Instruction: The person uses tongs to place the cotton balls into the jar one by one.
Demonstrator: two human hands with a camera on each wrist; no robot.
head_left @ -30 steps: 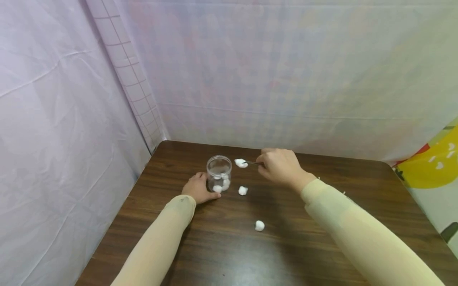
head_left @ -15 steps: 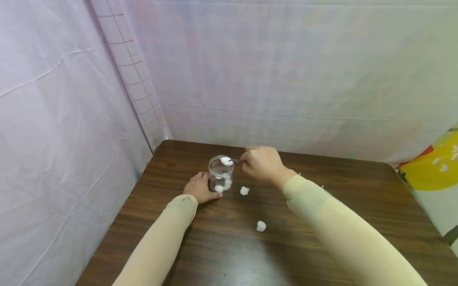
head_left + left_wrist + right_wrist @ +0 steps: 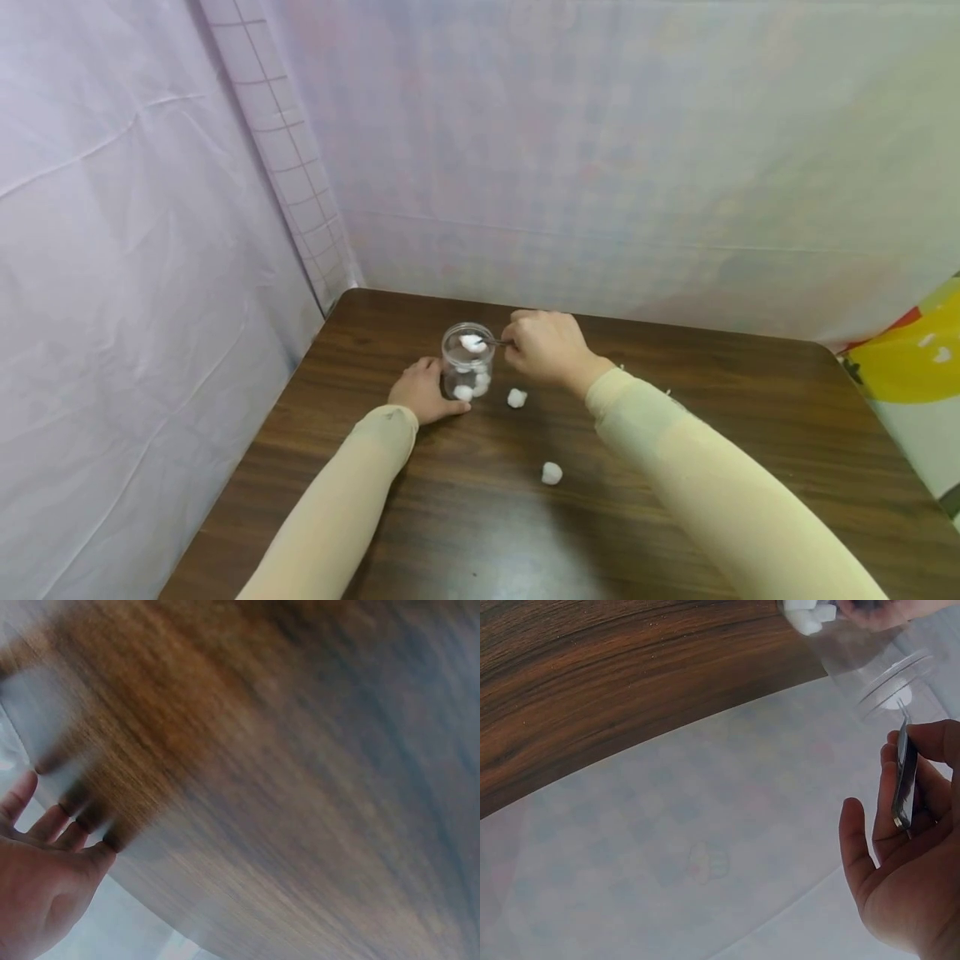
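Note:
A clear plastic jar (image 3: 453, 377) stands on the brown table with several white cotton balls inside. My left hand (image 3: 422, 393) holds it low on its left side, thumb across the front. My right hand (image 3: 551, 346) pinches metal tweezers (image 3: 905, 780) between thumb and fingers. At their tips is a cotton ball (image 3: 472, 342), within the jar's mouth. In the right wrist view the tweezers' tips and that ball show at the jar's rim (image 3: 896, 682). The left wrist view shows the left hand (image 3: 49, 877) at its edge, but not clearly the jar.
One loose cotton ball (image 3: 517, 398) lies just right of the jar, another cotton ball (image 3: 552, 473) nearer the front. Small pale bits, partly hidden, show beyond the right sleeve (image 3: 675, 450). A white curtain (image 3: 600, 167) hangs behind the wooden table (image 3: 750, 400).
My right hand has moved left, bringing the tweezers and cotton ball from beside the jar to over its rim, then slightly down into its mouth. The left hand stays at the jar.

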